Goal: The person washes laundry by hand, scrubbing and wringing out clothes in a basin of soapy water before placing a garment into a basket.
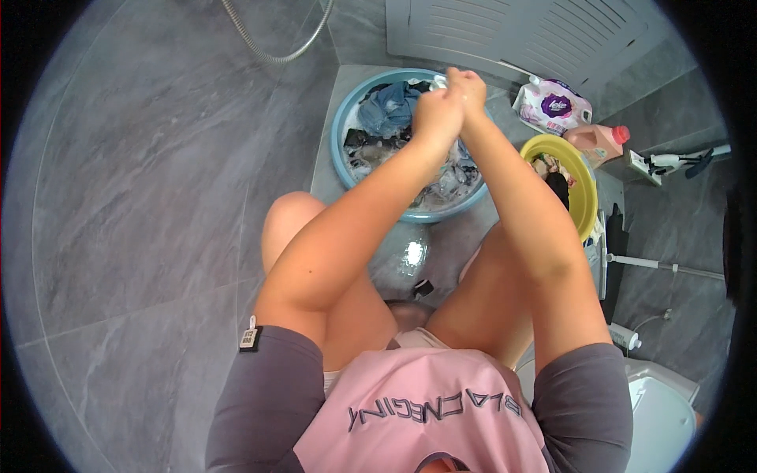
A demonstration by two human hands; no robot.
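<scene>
Over the far right part of a blue round basin (339,154), my two hands meet with fingers closed. My left hand (438,110) is pressed against my right hand (468,88). A small white bit (439,81) shows beside the fingers; whether it is cloth or foam is unclear, and whatever lies in the grip is hidden. Inside the basin, soapy water surrounds wet laundry. A blue garment (388,109) bulges up on the left, with dark clothes (361,139) next to it. My forearms cover part of the basin's middle and right.
Right of the basin stands a yellow tub (585,193) holding clothes. Behind it are a pink bottle with a red cap (597,142) and a white-and-purple pouch (554,106). A grey louvred panel (512,35) borders the far side. A shower hose (276,57) hangs at the upper left.
</scene>
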